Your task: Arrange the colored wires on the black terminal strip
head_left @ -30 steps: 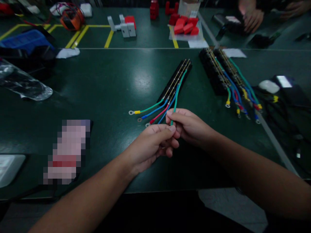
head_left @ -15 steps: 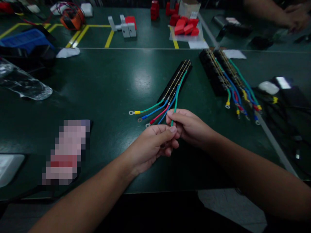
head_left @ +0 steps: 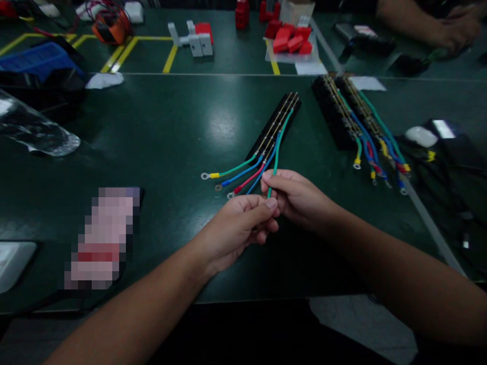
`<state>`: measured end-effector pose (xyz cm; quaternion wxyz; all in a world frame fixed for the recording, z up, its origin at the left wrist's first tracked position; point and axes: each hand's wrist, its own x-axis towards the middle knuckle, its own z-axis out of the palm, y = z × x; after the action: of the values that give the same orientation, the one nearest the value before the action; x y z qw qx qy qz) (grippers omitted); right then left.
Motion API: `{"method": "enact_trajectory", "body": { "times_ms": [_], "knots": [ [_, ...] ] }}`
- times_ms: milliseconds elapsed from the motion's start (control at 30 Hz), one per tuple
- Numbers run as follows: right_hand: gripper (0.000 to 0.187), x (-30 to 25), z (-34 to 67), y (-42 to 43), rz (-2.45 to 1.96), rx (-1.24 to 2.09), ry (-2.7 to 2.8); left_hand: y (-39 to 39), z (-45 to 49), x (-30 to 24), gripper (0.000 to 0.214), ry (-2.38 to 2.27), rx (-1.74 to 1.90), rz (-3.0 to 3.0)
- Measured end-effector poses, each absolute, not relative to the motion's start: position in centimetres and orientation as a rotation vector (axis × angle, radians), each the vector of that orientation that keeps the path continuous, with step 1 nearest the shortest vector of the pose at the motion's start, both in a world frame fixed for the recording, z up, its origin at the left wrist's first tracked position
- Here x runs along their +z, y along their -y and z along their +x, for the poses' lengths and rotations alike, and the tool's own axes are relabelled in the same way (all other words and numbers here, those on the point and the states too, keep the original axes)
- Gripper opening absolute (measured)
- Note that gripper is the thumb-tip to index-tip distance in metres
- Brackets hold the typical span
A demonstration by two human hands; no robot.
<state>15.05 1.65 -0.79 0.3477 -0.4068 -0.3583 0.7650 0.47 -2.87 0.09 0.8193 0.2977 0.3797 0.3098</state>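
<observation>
A black terminal strip with brass-coloured bars lies slanted on the green table. Green, blue and red wires run from it toward me, and several end in ring terminals, such as the yellow-sleeved one. My right hand pinches the long green wire between thumb and fingers. Just below it, my left hand is closed on the same wire near its end; that end is hidden in the fingers. A blue wire passes behind my hands, its tip out of sight.
Two similar wired strips lie to the right, beside dark cables. At left are a pixelated phone-like object and a clear plastic bag. Red parts sit at the back. Another person's hands work at far right.
My hands keep nearly the same grip on the green wire. The view has shifted slightly. At far right, the other person's hands have moved a little.
</observation>
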Motion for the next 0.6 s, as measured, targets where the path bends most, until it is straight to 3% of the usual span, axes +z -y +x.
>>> {"method": "enact_trajectory", "body": {
  "times_ms": [600],
  "knots": [
    [0.023,-0.52,15.08,-1.54,-1.017,2.003,0.893,2.85,0.24,0.33,0.019,-0.809,0.622,0.593]
  ]
}}
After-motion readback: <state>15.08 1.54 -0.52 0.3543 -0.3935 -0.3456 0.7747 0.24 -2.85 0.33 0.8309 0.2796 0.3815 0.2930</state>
